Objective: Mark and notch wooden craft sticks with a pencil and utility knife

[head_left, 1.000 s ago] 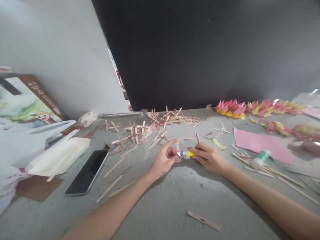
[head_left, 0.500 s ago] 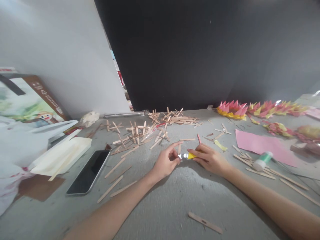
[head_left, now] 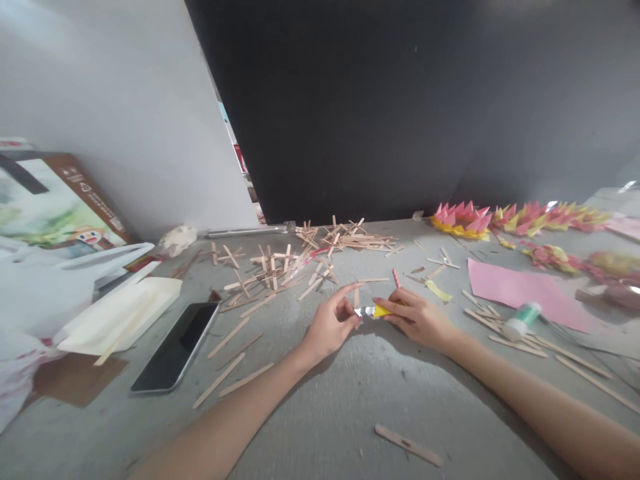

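Note:
Both my hands meet at the middle of the grey table (head_left: 350,400). Between them is a small glue tube (head_left: 373,311) with a silver end and a yellow body. My right hand (head_left: 417,317) is wrapped round the yellow part. My left hand (head_left: 330,323) pinches the silver end with thumb and middle fingers, while its index finger points out straight. A short wooden stick stands just behind the tube, partly hidden by the fingers.
A pile of wooden craft sticks (head_left: 310,257) lies behind my hands, with loose ones around. A black phone (head_left: 175,347) and a cream box (head_left: 120,313) are at left. Pink paper (head_left: 525,287), a green-white glue bottle (head_left: 520,320) and pink-yellow folded paper flowers (head_left: 465,219) are at right.
My hands and the tube have stayed almost where they were. The view has only shifted slightly.

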